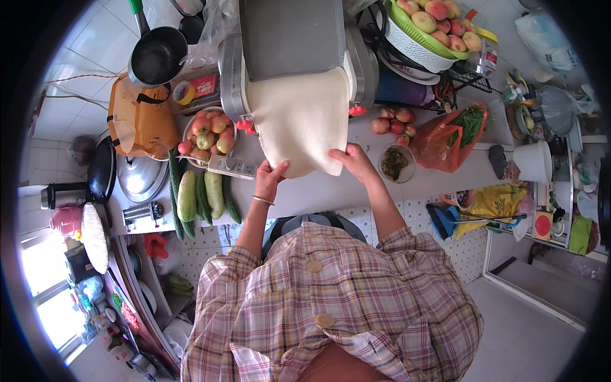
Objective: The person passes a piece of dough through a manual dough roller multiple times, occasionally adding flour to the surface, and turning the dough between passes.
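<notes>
A wide sheet of pale dough [303,119] hangs out of a metal dough sheeter [293,43] at the top middle, towards me. My left hand [271,179], with a bangle at the wrist, holds the sheet's lower left corner, thumb on top. My right hand [352,160] pinches the lower right edge between thumb and fingers. The sheet's near edge sags a little between the two hands. Red knobs [246,126] sit low on both sides of the machine. The fingers under the dough are partly hidden.
Left of the dough are a bowl of tomatoes [206,133], a power strip [232,166], cucumbers [203,196] and an orange bag [141,119]. To the right are loose peaches or nectarines [396,125], a bowl of dark food [396,162] and a red plastic bag of greens [441,143].
</notes>
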A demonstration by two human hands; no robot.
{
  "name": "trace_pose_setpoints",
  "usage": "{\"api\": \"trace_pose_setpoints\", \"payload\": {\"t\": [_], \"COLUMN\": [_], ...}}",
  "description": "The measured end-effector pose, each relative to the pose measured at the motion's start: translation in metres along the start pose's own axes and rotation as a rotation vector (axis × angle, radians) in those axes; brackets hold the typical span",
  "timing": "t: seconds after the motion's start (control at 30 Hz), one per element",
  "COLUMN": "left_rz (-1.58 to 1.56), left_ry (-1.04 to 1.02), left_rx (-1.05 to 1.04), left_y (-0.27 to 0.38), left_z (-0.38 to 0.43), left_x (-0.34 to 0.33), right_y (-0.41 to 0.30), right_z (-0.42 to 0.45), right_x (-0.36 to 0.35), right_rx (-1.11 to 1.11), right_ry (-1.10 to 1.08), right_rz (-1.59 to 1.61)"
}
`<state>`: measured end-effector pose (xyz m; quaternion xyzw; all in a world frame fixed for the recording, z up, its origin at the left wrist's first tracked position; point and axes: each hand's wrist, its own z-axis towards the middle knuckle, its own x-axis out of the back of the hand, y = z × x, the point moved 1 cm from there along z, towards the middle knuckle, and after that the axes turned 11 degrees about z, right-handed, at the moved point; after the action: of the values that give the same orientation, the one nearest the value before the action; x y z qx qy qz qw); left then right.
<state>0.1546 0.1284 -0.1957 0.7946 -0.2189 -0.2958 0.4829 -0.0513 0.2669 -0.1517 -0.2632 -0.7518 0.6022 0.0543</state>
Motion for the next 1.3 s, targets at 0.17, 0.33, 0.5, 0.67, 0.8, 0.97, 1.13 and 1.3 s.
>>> {"api": "trace_pose_setpoints", "payload": {"t": [0.17,0.33,0.5,0.67,0.8,0.97,1.13,1.3], "left_rz": [0.128,0.156,0.259,0.248,0.068,0.064,0.113,0.125], "left_ry": [0.021,0.099,0.163,0.199,0.202,0.272,0.316,0.359], "left_rx": [0.029,-0.024,-0.086,-0.138,-0.116,-0.243,-0.135,0.077], "left_y": [-0.008,-0.005,-0.003,0.003,0.005,-0.006,-0.011,-0.035], "left_z": [0.013,0.025,0.037,0.043,0.050,0.072,0.094,0.121], "left_x": [0.000,-0.007,0.000,-0.004,-0.010,0.006,0.008,0.007], "right_y": [-0.009,0.001,0.007,-0.005,-0.009,0.006,0.011,0.074], "right_z": [-0.001,0.013,0.027,0.034,0.034,0.040,0.057,0.056], "right_x": [0.015,0.015,0.014,0.009,0.000,0.008,0.001,0.037], "right_rx": [0.051,0.110,0.152,0.199,0.168,0.179,0.306,0.251], "right_ry": [0.023,0.034,0.104,0.157,0.198,0.191,0.390,0.379], "right_rz": [-0.184,-0.159,-0.138,-0.206,-0.097,-0.180,-0.388,-0.430]}}
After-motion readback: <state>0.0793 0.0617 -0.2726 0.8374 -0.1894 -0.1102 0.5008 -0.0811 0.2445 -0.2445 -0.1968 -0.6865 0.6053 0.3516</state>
